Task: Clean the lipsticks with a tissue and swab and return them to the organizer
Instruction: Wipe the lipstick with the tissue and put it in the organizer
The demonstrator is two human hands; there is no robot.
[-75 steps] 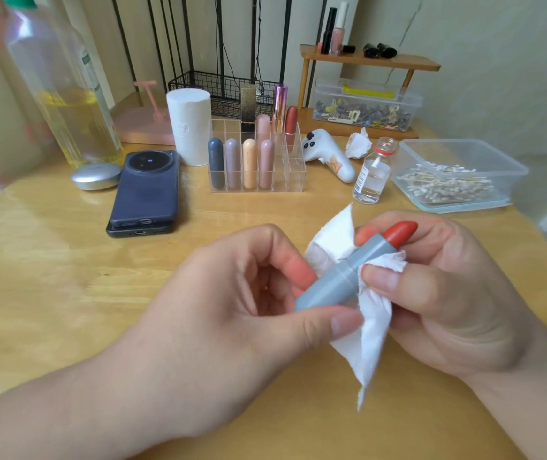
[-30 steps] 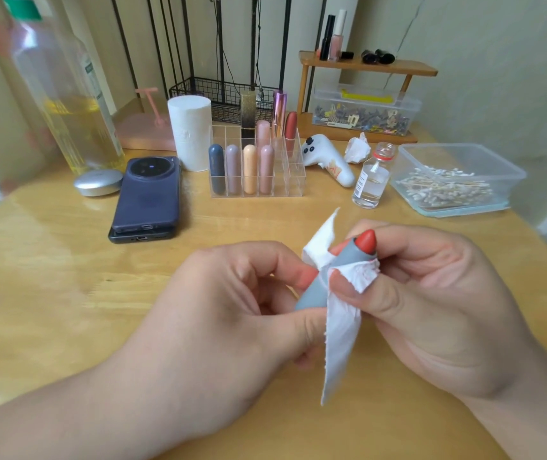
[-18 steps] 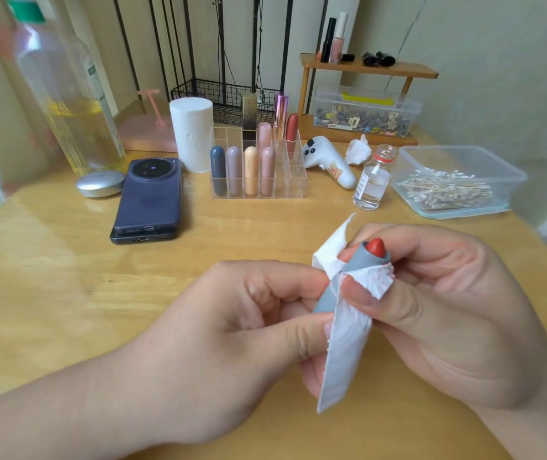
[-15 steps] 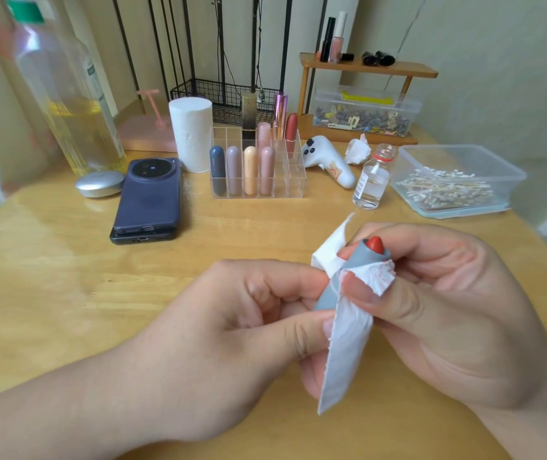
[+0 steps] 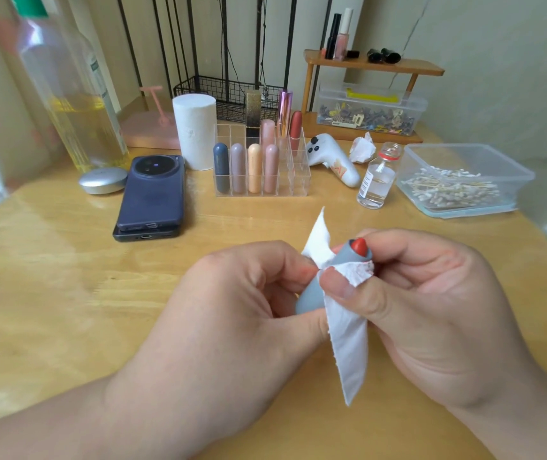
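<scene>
My left hand (image 5: 232, 327) grips the lower end of an open grey lipstick (image 5: 310, 297), whose red tip (image 5: 359, 246) barely shows above the tube. My right hand (image 5: 431, 310) pinches a white tissue (image 5: 348, 343) against the upper tube, thumb in front, fingers behind. The tissue has red smears near the rim. Behind them, the clear organizer (image 5: 293, 180) holds several capped lipsticks in its front row and a few taller ones at the back. A clear box of cotton swabs (image 5: 457, 184) stands at the right.
On the wooden table (image 5: 66, 293) lie two stacked phones (image 5: 151, 197), a silver case (image 5: 102, 180), a tissue roll (image 5: 194, 131), a large bottle (image 5: 73, 94), a small glass vial (image 5: 376, 179), a white handheld device (image 5: 331, 161), a crumpled tissue (image 5: 361, 149) and a small wooden shelf (image 5: 371, 66).
The red tip has sunk from well exposed to nearly level with the tube rim. The lipstick has tilted more upright, and red smears now show on the tissue.
</scene>
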